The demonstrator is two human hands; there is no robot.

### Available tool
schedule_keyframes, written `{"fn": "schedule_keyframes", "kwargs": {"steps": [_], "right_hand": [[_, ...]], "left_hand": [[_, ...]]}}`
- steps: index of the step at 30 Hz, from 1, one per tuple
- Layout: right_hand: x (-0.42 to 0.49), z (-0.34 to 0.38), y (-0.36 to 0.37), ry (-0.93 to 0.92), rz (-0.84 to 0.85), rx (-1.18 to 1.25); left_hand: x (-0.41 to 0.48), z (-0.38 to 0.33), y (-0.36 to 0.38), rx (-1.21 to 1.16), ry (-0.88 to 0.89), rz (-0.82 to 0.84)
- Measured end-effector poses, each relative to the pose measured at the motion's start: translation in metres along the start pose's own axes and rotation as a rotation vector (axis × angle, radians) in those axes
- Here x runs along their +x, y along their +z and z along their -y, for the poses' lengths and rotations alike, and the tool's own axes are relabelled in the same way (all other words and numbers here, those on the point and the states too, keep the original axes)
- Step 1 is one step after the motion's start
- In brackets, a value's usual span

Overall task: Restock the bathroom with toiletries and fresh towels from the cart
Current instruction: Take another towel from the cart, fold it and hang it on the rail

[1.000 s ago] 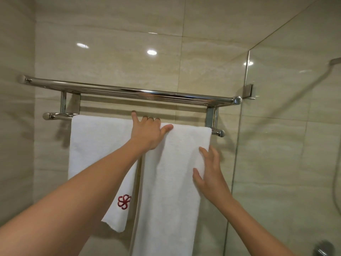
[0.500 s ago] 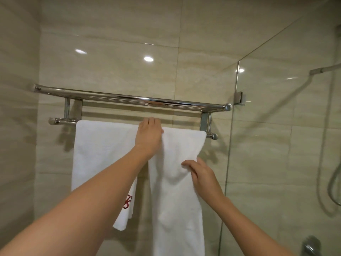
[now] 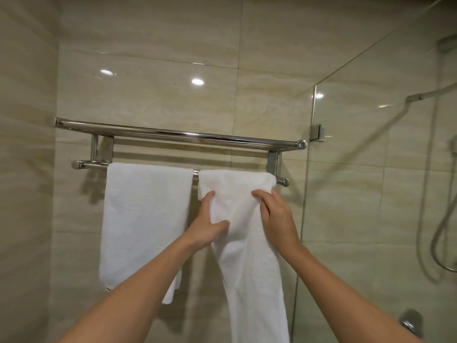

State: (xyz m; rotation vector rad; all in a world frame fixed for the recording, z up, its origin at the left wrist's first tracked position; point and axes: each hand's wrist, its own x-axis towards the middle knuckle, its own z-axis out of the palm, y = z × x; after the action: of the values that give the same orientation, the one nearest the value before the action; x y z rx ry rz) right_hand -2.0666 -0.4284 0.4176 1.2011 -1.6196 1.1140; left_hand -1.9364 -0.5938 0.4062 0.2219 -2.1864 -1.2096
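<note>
The scene is backed by a wall of glossy beige tiles (image 3: 148, 58), on which two ceiling lights are reflected. To the right, a clear glass shower screen (image 3: 371, 169) is set at an angle to that wall, and a shower hose (image 3: 425, 219) is seen hanging in a loop behind it. A chrome towel rack (image 3: 173, 133) is fixed to the tiles, made up of an upper shelf of rails and a lower bar (image 3: 86, 165) below and in front of it. Two white towels are draped over the lower bar, side by side, with a narrow gap of bare bar left between them. The right towel (image 3: 249, 268) is hung long and is bunched and creased near the top, its lower end running out of the bottom of the view. The left towel (image 3: 143, 214) is hung flat and smooth, and its lower edge is partly covered by the left forearm. The right towel is gripped just below the bar by both hands. Its left edge is held by the left hand (image 3: 207, 226), with the fingers curled round the edge and the thumb pressed across the front of the cloth. Its right edge is held by the right hand (image 3: 277, 216), with the fingers curled into the fabric. A small metal clamp (image 3: 317, 133) is fitted to the edge of the glass beside the end of the rack.
</note>
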Motion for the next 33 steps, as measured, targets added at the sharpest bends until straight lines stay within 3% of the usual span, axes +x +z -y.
{"fn": "schedule_keyframes", "kwargs": {"steps": [2,6,9,16,19,22,28,33], "right_hand": [[0.005,0.003,-0.002,0.007,-0.003,0.015],[0.021,0.001,-0.007,0.129,0.063,0.028],[0.034,-0.003,-0.011,0.144,0.125,0.001],[0.065,-0.008,-0.014,0.147,0.076,0.04],[0.076,-0.011,-0.013,0.123,0.034,0.078],[0.089,-0.019,-0.009,0.127,0.018,0.065],[0.097,-0.047,-0.001,0.063,0.15,-0.099],[0.093,-0.055,0.002,-0.064,0.181,-0.304]], "left_hand": [[0.004,0.001,0.0,-0.027,0.068,-0.058],[0.02,-0.008,-0.011,-0.075,0.262,-0.362],[0.029,-0.028,-0.024,-0.112,0.296,-0.503],[0.06,-0.055,-0.039,-0.033,0.236,-0.55],[0.076,-0.06,-0.042,0.131,0.214,-0.501],[0.091,-0.065,-0.04,0.313,0.217,-0.606],[0.112,-0.064,-0.037,0.861,0.074,-0.6],[0.11,-0.051,-0.039,0.934,0.054,-0.714]]}}
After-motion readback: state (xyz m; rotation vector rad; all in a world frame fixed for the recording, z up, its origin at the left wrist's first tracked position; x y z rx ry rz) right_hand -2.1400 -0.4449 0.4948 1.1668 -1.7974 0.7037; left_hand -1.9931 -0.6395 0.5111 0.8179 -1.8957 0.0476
